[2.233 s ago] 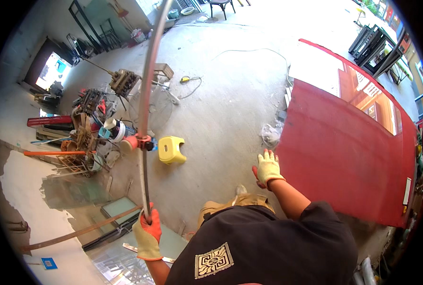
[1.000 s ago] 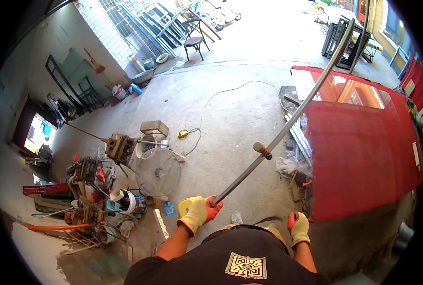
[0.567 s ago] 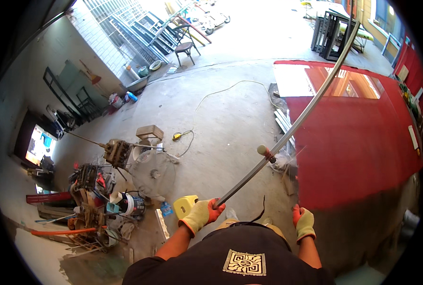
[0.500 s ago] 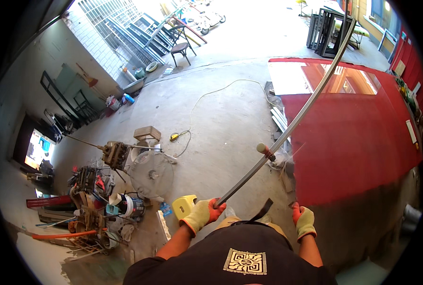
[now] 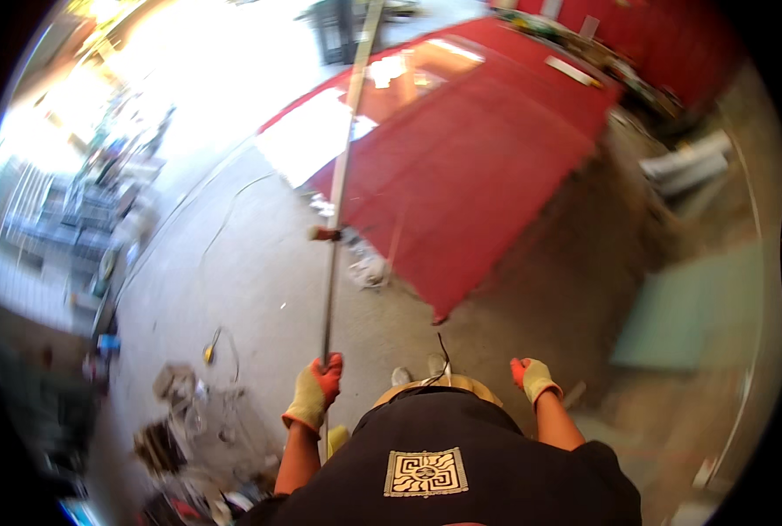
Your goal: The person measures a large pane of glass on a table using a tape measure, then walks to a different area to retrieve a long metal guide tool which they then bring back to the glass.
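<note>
A yellow glove with red fingers covers my left hand (image 5: 316,386), which is closed around a long metal bar (image 5: 339,180). The bar stands nearly upright in view, its far end beyond the top edge. A small reddish fitting with a stubby handle (image 5: 324,233) sits partway along it. Gloved the same way, my right hand (image 5: 534,379) is held out at my side, fingers curled, with nothing seen in it. Ahead lies a wide, glossy red surface (image 5: 461,193); the bar crosses in front of its left side.
A pale green sheet (image 5: 693,307) lies to the right, near white rolls or tubes (image 5: 687,163). Tools and scraps line the red surface's far edge. A yellow object with a cord (image 5: 209,353) is on the concrete floor at left, by blurred clutter (image 5: 207,430).
My view has swung right, so the red surface now sits in the middle. The bar has turned from a slant to nearly upright, still in my left hand.
</note>
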### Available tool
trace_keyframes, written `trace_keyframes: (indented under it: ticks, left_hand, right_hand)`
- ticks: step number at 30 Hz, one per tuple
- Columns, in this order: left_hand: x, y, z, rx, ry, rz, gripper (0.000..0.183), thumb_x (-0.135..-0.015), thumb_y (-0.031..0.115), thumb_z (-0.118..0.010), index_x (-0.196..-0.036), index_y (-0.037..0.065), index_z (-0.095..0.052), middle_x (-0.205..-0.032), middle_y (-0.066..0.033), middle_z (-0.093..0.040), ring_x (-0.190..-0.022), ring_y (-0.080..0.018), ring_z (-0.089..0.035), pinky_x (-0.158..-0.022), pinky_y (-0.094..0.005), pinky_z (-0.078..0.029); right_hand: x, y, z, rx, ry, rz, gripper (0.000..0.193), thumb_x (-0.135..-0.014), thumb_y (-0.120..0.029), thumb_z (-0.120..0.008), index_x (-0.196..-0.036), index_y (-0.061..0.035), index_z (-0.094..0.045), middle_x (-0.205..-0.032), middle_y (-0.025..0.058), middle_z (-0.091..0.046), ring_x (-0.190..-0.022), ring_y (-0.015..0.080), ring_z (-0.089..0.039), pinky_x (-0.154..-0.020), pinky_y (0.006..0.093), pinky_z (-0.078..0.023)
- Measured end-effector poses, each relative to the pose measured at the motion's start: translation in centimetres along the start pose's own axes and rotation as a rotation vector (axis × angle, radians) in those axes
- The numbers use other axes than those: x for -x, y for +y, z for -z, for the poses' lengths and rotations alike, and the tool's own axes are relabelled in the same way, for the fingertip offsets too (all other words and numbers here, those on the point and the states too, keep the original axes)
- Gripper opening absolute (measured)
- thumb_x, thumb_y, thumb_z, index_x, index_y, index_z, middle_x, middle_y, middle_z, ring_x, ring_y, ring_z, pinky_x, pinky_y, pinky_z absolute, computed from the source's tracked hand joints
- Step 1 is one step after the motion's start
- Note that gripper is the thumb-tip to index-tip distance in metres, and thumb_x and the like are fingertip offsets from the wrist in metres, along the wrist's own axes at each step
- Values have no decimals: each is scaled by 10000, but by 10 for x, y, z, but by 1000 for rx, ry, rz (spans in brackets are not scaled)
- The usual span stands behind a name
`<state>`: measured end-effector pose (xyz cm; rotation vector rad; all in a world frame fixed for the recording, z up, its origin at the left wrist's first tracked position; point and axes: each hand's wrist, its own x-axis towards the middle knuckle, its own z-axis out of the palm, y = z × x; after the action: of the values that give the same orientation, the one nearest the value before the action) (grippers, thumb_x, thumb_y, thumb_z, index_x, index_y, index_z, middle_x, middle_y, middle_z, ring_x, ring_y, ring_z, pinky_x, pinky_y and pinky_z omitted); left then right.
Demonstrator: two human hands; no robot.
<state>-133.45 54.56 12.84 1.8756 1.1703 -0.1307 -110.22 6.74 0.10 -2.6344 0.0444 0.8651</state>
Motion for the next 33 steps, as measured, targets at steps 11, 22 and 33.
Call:
trace_keyframes:
  ticks: [11,22,33]
  left_hand:
    - [20,84,-3,51,-213,-70,552,-1041,558,-650,-1132,17,-714,-682,5,-551,-527,-124,-585,-519,-316,-526]
    - [162,138,-144,0,-413,-195,458,-1045,417,-717,-1304,40,-734,-796,48,-638,-731,-54,-587,-676,-255,-528]
    - [199,196,-308,-433,-814,-368,475,-1042,427,-714,-1355,71,-728,-917,-19,-735,-879,-73,-632,-806,-298,-531]
  right_hand:
    - [153,113,-53,-131,-74,-372,537,-989,-523,-579,-1249,-87,-751,-1263,193,-745,-1199,410,-679,-1033,481,-528]
    - [55,96,174,-1204,121,224,614,-1072,-602,-566,-1235,-20,-672,-1041,82,-732,-715,88,-596,-691,284,-518]
    - [89,113,453,-1219,411,613,732,-1092,-688,-370,-1414,-88,-639,-1018,55,-790,-540,32,-439,-537,214,-402]
